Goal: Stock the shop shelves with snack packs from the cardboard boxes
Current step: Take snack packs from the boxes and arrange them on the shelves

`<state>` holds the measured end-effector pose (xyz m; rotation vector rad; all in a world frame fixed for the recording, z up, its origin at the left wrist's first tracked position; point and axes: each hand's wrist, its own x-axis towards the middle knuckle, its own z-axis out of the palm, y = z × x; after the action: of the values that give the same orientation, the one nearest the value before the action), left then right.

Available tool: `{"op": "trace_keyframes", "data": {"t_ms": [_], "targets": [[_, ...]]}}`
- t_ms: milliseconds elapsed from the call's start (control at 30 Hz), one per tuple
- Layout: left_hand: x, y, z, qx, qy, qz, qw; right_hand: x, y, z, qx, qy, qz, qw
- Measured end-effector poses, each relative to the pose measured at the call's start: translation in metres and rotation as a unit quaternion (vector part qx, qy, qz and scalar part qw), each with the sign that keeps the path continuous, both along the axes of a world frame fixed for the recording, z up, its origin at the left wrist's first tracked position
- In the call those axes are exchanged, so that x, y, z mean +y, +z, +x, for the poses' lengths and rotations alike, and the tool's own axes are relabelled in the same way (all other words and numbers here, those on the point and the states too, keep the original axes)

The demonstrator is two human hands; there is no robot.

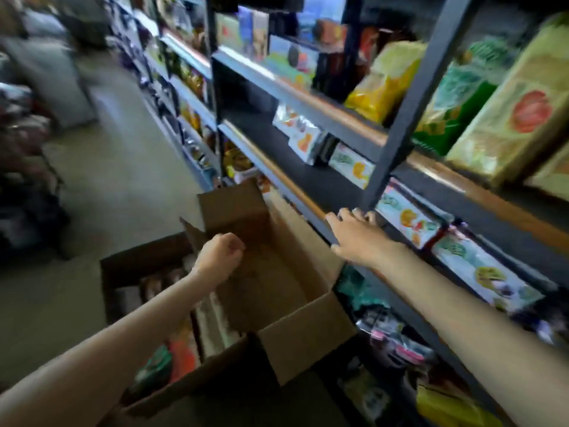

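Observation:
An open cardboard box (295, 309) stands on the floor against the dark metal shelf unit (311, 195), and its inside looks bare. A second open box (135, 269) to its left holds several snack packs (181, 355). My left hand (220, 254) hovers over the near box with its fingers curled and nothing in it. My right hand (354, 234) rests with spread fingers on the front edge of the middle shelf, beside a dark upright post. White snack packs (406, 218) with orange and green print lie along that shelf to the right of the hand.
Yellow and green bags (385, 81) fill the upper shelf. Dark and pink packs (397, 343) sit on the lower shelf. The aisle floor (117, 180) runs away to the left, with blurred goods along its far left side.

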<state>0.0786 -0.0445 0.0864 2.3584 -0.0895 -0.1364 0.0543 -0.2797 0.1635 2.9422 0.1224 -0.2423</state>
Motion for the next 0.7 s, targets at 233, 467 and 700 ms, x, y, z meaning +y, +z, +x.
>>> {"op": "trace_keyframes", "data": {"t_ms": [233,467,700], "targets": [[0.167,-0.090,-0.014,0.138,0.201,0.070,0.967,0.164,-0.101,0.084,0.103,0.230,0.101,0.962],[0.238,-0.171,-0.007,0.246,0.276,0.061,0.927,0.324,-0.239,0.138,0.263,0.217,0.202,0.918],[0.261,-0.229,-0.010,0.271,0.306,0.057,0.911,0.376,-0.394,0.078,0.428,-0.020,0.218,0.877]]}}
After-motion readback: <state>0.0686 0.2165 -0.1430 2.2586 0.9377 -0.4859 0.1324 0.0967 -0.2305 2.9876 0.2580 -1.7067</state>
